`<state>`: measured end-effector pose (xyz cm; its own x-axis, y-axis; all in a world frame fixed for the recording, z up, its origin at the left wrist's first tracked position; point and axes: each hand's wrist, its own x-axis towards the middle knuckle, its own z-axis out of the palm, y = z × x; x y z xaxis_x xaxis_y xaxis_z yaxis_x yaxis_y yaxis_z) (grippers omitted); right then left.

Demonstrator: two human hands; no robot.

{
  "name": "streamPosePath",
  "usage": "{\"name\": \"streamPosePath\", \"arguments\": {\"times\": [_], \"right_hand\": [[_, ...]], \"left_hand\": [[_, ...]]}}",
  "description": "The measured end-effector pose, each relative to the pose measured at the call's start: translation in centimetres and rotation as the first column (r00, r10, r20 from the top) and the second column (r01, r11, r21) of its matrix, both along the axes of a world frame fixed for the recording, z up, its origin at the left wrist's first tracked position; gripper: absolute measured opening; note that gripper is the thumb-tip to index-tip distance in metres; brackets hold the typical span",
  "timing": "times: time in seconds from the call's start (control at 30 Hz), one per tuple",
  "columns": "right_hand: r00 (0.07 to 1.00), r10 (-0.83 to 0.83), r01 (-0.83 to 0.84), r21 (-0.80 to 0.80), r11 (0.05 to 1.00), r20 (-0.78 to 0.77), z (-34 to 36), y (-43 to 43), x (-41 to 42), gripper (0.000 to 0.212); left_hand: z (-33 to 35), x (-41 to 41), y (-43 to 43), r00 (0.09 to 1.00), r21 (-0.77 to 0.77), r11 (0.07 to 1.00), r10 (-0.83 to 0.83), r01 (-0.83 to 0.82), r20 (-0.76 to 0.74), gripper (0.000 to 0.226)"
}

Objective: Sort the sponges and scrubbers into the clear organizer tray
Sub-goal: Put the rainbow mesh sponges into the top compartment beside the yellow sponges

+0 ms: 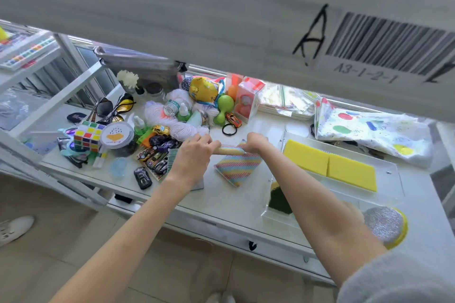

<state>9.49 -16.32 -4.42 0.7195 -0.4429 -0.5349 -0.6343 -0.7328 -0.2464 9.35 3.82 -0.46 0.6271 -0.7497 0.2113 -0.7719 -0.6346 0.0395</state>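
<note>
A rainbow-striped sponge (236,166) is lifted off the white shelf between both hands. My left hand (194,155) pinches its upper left edge and my right hand (256,144) grips its upper right corner. The clear organizer tray (391,174) lies to the right. Two yellow sponges (330,165) lie flat in its far compartment. A green and yellow scrub pad (279,198) stands on edge in its near left compartment. A silver glitter scrubber with a yellow base (385,225) rests at the tray's near right, partly hidden by my right forearm.
Left of my hands lies a clutter of toy cars (155,157), a Rubik's cube (87,136), a round tin (117,135), sunglasses (108,108), yarn and small bottles. A spotted cloth bag (371,130) sits behind the tray. An upper shelf with a barcode label (384,44) overhangs.
</note>
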Motion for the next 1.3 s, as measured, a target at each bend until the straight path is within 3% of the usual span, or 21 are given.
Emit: {"name": "streamPosePath", "arguments": {"times": [0.13, 0.27, 0.37, 0.43, 0.57, 0.63, 0.7, 0.77, 0.87, 0.97, 1.07, 1.17, 1.3], "right_hand": [[0.982, -0.055, 0.042, 0.071, 0.997, 0.181, 3.5, 1.1, -0.7, 0.029], [0.919, -0.126, 0.06, 0.183, 0.981, 0.375, 9.0, -0.3, -3.7, 0.011], [0.879, -0.235, 0.124, 0.277, 0.953, 0.415, 10.5, -5.1, -7.2, 0.031], [0.843, -0.375, 0.257, 0.323, 0.911, 0.387, 10.3, -9.3, -10.2, 0.042], [0.801, -0.495, 0.398, 0.319, 0.86, 0.336, 11.0, -15.0, -18.1, 0.043], [0.708, -0.572, 0.489, 0.297, 0.82, 0.414, 11.3, -16.3, -21.7, 0.037], [0.636, -0.646, 0.532, 0.368, 0.763, 0.422, 11.1, -17.0, -24.2, 0.026], [0.621, -0.685, 0.544, 0.419, 0.727, 0.382, 10.5, -17.5, -25.3, 0.009], [0.653, -0.667, 0.567, 0.354, 0.744, 0.358, 9.1, -18.2, -26.3, 0.02], [0.723, -0.568, 0.557, 0.154, 0.816, 0.393, 8.1, -18.6, -26.7, 0.052], [0.772, -0.461, 0.528, -0.037, 0.849, 0.438, 8.6, -18.4, -26.4, 0.048], [0.842, -0.42, 0.465, -0.06, 0.883, 0.339, 8.9, -18.3, -25.6, 0.061], [0.896, -0.381, 0.394, -0.013, 0.919, 0.23, 7.7, -18.5, -25.3, 0.074]], "left_hand": [[1.2, -0.6, 0.1, 0.997, -0.092, 0.993, 0.067, -0.069, -0.027, 0.036], [3.5, -1.0, -1.1, 0.998, -0.197, 0.978, 0.056, -0.062, -0.035, 0.039], [5.3, -1.6, -3.5, 1.0, -0.289, 0.957, 0.005, -0.005, -0.001, 0.038], [6.0, -2.5, -5.9, 0.999, -0.324, 0.945, -0.039, 0.046, 0.027, 0.04], [5.8, -5.4, -11.6, 0.977, -0.306, 0.928, -0.196, 0.211, 0.081, 0.042], [5.0, -6.7, -14.4, 0.964, -0.251, 0.931, -0.258, 0.266, 0.065, 0.043], [3.7, -7.6, -16.5, 0.954, -0.184, 0.937, -0.298, 0.298, 0.03, 0.043], [2.6, -8.1, -17.6, 0.937, -0.126, 0.932, -0.347, 0.34, -0.038, 0.041], [1.2, -8.2, -17.9, 0.911, 0.004, 0.929, -0.361, 0.369, -0.198, 0.042], [1.5, -7.6, -17.5, 0.9, 0.111, 0.926, -0.316, 0.362, -0.299, 0.045], [2.9, -7.0, -17.3, 0.882, 0.116, 0.94, -0.252, 0.321, -0.399, 0.048], [3.6, -6.5, -17.5, 0.872, 0.109, 0.965, -0.162, 0.237, -0.461, 0.055], [3.5, -6.4, -18.6, 0.867, 0.277, 0.942, -0.031, 0.192, -0.497, 0.072]]}}
